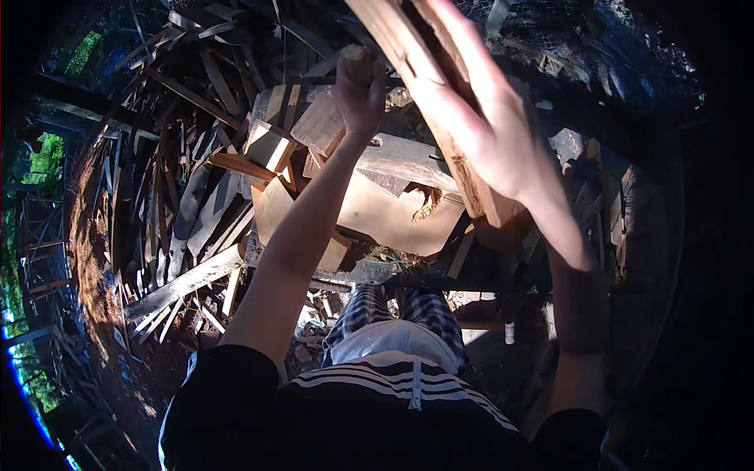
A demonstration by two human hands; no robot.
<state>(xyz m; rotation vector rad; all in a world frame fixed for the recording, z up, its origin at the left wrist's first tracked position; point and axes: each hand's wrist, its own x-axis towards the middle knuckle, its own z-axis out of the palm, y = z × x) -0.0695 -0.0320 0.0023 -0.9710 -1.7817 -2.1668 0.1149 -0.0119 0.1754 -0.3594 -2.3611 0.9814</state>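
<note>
My left hand (360, 106) is raised over the cut pieces, its fingers wrapped round a small wooden piece (356, 61) with a pale end. My right hand (491, 145), slightly blurred, grips a long, split wooden plank (400, 43) that slants from the top middle down to the right of the pile. Beneath both hands lie pale, flat cut boards (393, 216), a weathered grey-brown board (400, 161) and several short blocks (271, 145) on a rough work surface. What lies under the plank and my right forearm is partly hidden.
Tangled piles of wood strips and offcuts (204, 180) surround the work surface, densest at the left. A long pale pole (188, 282) slants at the lower left. My plaid-clad legs (416, 314) are just below the surface's near edge. Green foliage (47, 173) shows at the far left rim.
</note>
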